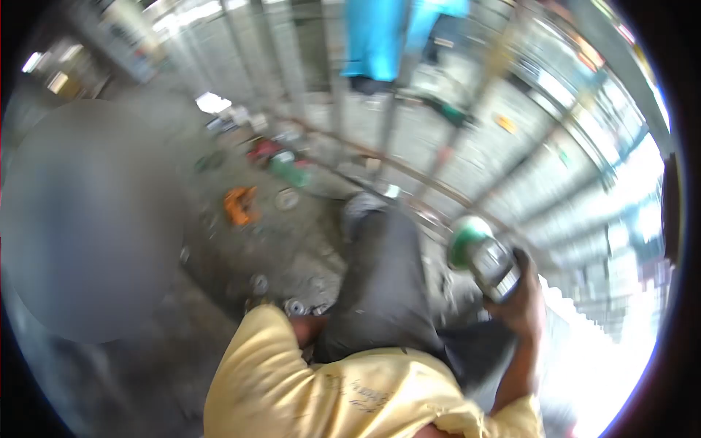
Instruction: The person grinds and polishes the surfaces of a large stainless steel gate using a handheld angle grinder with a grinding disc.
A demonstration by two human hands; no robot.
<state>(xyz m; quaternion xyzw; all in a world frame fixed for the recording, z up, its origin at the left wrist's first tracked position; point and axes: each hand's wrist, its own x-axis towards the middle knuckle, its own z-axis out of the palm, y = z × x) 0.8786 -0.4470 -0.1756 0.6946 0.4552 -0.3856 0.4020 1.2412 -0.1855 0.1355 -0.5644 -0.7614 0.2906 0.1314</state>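
At the right, my right hand [520,298] is wrapped round a grey metal-looking object [492,267], blurred by motion. A round green and white piece [469,242] sits at its upper left end; whether the two are joined I cannot tell. My left forearm shows beside my left knee area, below the yellow sleeve [263,343], and the left hand itself is hidden. Near that arm, small round metal parts [294,307] lie on the floor.
A row of metal bars [387,139] runs across the front, with a person in blue trousers [372,40] beyond. An orange item [241,205], a greenish item [290,169] and a round disc [286,198] lie on the floor. A large blurred patch covers the left.
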